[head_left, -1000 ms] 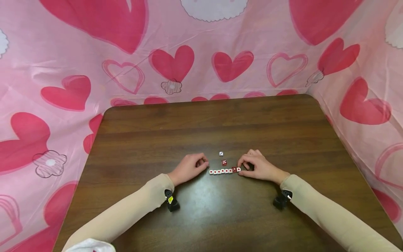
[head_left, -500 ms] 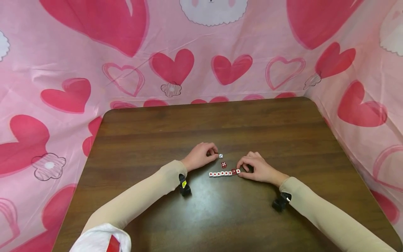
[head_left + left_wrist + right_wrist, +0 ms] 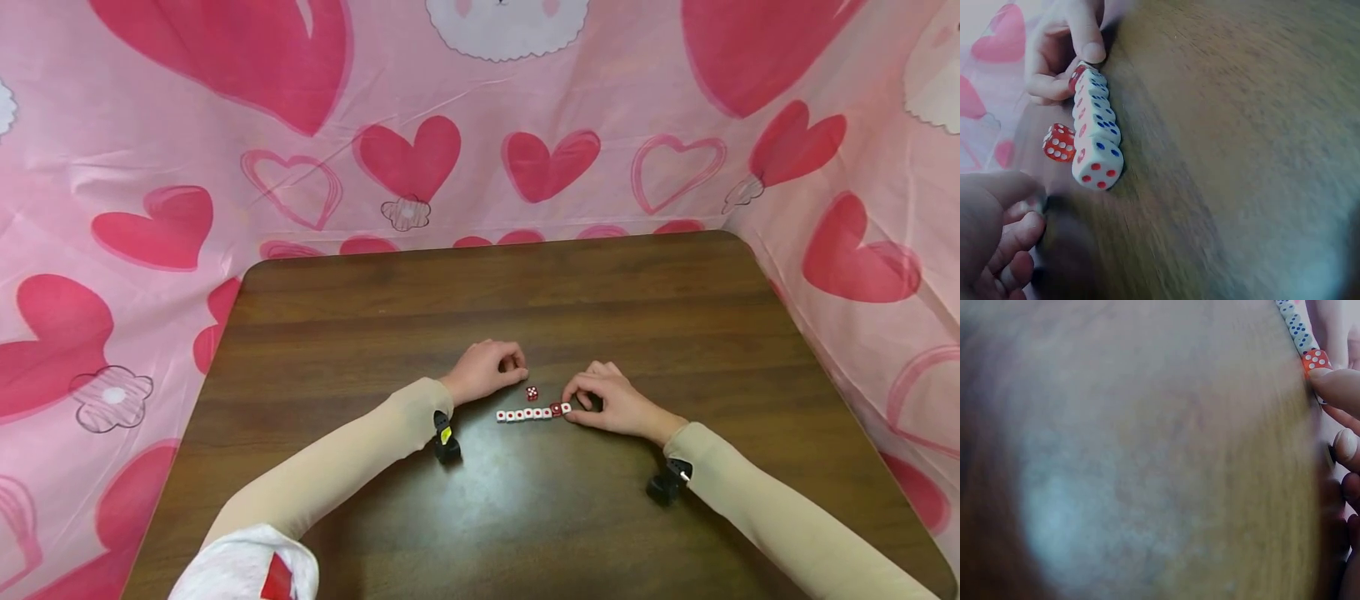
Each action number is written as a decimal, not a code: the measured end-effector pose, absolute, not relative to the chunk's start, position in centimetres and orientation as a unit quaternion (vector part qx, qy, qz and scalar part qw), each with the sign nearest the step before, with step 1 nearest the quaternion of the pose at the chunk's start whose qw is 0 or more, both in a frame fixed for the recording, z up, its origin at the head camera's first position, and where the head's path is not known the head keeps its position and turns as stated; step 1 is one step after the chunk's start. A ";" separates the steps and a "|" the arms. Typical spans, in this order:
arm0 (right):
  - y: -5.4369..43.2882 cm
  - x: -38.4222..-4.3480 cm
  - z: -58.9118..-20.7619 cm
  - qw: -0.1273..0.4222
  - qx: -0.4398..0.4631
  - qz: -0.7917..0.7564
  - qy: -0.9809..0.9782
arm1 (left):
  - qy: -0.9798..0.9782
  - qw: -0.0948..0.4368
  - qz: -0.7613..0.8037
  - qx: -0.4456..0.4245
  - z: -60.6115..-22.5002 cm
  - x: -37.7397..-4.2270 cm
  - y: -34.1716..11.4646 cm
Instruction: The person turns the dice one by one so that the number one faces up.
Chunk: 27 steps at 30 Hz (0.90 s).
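Note:
A straight row of white dice (image 3: 519, 415) runs across the table, each with a red pip on top. One red die (image 3: 556, 409) sits second from its right end. My right hand (image 3: 615, 402) pinches the white end die (image 3: 566, 408) between thumb and forefinger; in the right wrist view the thumb (image 3: 1335, 387) mostly covers it. Behind the row, a loose red die (image 3: 532, 392) shows five white pips on top. Past it my left hand (image 3: 491, 369) has thumb and forefinger together round a small white die, a pale bit of which shows between the fingers in the left wrist view.
The dice stand on a brown wood-grain table (image 3: 390, 317). Pink cloth (image 3: 480, 100) printed with hearts hangs behind it and along both sides. A black wrist camera (image 3: 447, 450) sits under the left sleeve, another (image 3: 663, 490) under the right.
My left hand has gone from the row's left end up and right to the loose white die, which its fingers now cover. The right hand stays at the row's right end.

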State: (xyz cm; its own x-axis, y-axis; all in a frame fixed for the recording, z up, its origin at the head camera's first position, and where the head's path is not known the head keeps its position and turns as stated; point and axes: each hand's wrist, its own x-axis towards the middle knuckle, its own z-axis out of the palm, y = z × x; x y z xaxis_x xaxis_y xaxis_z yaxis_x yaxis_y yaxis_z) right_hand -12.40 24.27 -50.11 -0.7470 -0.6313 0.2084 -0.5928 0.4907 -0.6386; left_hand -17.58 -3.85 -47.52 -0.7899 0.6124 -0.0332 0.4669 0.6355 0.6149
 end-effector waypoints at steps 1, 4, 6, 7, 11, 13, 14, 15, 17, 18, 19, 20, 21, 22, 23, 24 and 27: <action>24.3 -12.4 -50.1 0.027 -0.354 -0.359 0.863 | 0.895 0.118 0.304 0.306 -47.6 -17.6 -4.0; 24.3 -12.4 -50.1 0.028 -0.352 -0.360 0.864 | 0.890 0.118 0.311 0.311 -47.7 -17.6 -4.3; 24.3 -12.3 -50.1 0.028 -0.351 -0.360 0.864 | 0.886 0.124 0.323 0.307 -47.8 -17.6 -4.5; 24.3 -12.3 -50.1 0.028 -0.351 -0.361 0.864 | 0.884 0.127 0.330 0.305 -47.9 -17.6 -4.6; 24.3 -12.4 -50.1 0.028 -0.351 -0.360 0.864 | 0.880 0.134 0.348 0.293 -47.9 -17.7 -5.0; 24.3 -12.4 -50.2 0.028 -0.352 -0.359 0.864 | 0.880 0.134 0.350 0.292 -48.1 -17.7 -5.1; 24.3 -12.4 -50.2 0.027 -0.352 -0.358 0.864 | 0.879 0.133 0.352 0.291 -48.1 -17.7 -5.2; 24.3 -12.4 -50.2 0.026 -0.353 -0.358 0.864 | 0.879 0.133 0.353 0.292 -48.1 -17.7 -5.3; 24.3 -12.4 -50.3 0.025 -0.352 -0.359 0.864 | 0.879 0.128 0.355 0.291 -48.3 -17.8 -5.3; 24.3 -12.4 -50.3 0.025 -0.352 -0.359 0.864 | 0.879 0.126 0.357 0.290 -48.4 -17.8 -5.4; 24.3 -12.4 -50.3 0.025 -0.351 -0.358 0.865 | 0.879 0.125 0.359 0.290 -48.4 -17.8 -5.4; 24.3 -12.4 -50.3 0.025 -0.351 -0.358 0.865 | 0.879 0.125 0.360 0.288 -48.5 -17.9 -5.4; 24.3 -12.4 -50.4 0.025 -0.351 -0.357 0.865 | 0.878 0.126 0.362 0.286 -48.5 -17.9 -5.4; 24.3 -12.4 -50.4 0.025 -0.351 -0.357 0.865 | 0.877 0.127 0.364 0.286 -48.5 -17.9 -5.5; 24.3 -12.4 -50.4 0.025 -0.351 -0.357 0.865 | 0.876 0.129 0.367 0.285 -48.5 -17.9 -5.5; 24.3 -12.4 -50.4 0.025 -0.351 -0.356 0.866 | 0.875 0.132 0.368 0.285 -48.5 -17.9 -5.5; 24.3 -12.4 -50.5 0.024 -0.351 -0.355 0.866 | 0.874 0.137 0.374 0.279 -48.4 -17.9 -5.5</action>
